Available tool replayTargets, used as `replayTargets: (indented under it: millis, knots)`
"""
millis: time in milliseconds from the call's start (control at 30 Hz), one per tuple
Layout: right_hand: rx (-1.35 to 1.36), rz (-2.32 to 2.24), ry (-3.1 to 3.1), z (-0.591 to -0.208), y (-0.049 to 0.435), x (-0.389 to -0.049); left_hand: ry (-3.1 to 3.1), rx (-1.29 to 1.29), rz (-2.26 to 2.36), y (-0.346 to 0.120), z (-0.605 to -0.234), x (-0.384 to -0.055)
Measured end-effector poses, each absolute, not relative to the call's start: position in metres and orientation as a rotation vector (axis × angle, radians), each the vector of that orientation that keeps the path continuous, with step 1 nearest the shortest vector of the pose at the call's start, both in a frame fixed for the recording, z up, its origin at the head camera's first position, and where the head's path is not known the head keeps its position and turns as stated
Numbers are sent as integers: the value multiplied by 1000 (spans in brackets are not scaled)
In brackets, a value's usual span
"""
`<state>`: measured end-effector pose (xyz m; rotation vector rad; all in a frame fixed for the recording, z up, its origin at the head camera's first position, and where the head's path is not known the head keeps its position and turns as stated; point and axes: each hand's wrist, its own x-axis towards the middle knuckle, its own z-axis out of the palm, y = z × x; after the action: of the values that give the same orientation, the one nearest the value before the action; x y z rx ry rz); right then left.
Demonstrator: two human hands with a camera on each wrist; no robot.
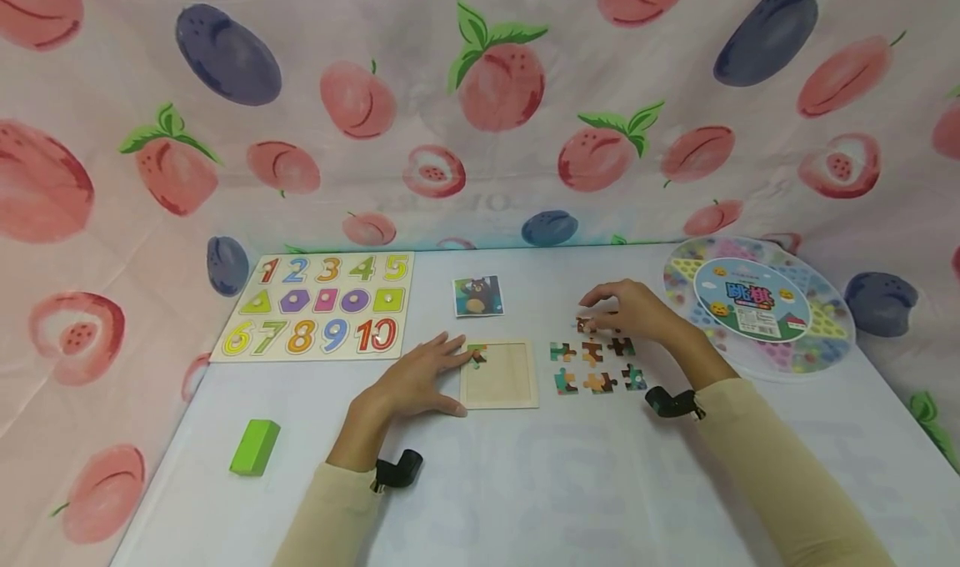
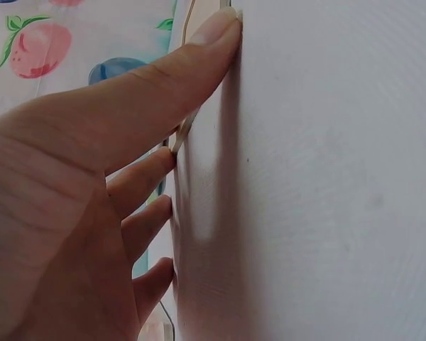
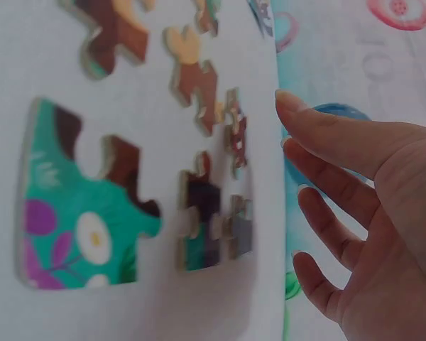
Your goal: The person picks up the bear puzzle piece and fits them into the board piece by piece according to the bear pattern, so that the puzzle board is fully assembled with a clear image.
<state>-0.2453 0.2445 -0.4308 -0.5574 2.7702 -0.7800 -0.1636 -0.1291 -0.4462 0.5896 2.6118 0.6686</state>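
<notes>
A square wooden puzzle tray (image 1: 510, 383) lies flat on the table, with one puzzle piece (image 1: 477, 353) in its upper left corner. My left hand (image 1: 420, 379) rests along the tray's left side, fingers spread; in the left wrist view its thumb (image 2: 192, 60) lies nearly straight against the tray's edge. To the tray's right, loose puzzle pieces (image 1: 592, 352) lie in rows. My right hand (image 1: 630, 310) is over the back row and covers part of it. In the right wrist view its fingers are relaxed and apart, with nothing between them, above a flowered corner piece (image 3: 78, 213).
A bear picture card (image 1: 478, 297) lies behind the tray. At the back left is a number and shape board (image 1: 315, 307), with a green block (image 1: 255, 448) in front of it. A round, clear-packed board game (image 1: 753, 300) lies beyond my right forearm. Fruit-patterned cloth (image 1: 450, 92) hangs behind.
</notes>
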Motion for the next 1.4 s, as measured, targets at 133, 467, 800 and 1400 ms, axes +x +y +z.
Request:
replayTargets:
  millis: [133,467,800,1400]
  knots:
    - [-542,-799,2751,-439,249,-246,2610,594,673,-129,-446,-163]
    - [-573,-852,2750,-452,254,-246,2609,608,675,-128,-447,-163]
    - [-543,-834,2835,-455,247,-245,2612,594,684,-128,-446,-162]
    - [-510,-906,2782,-445,242,-244,2612,598,685,-130,-447,-164]
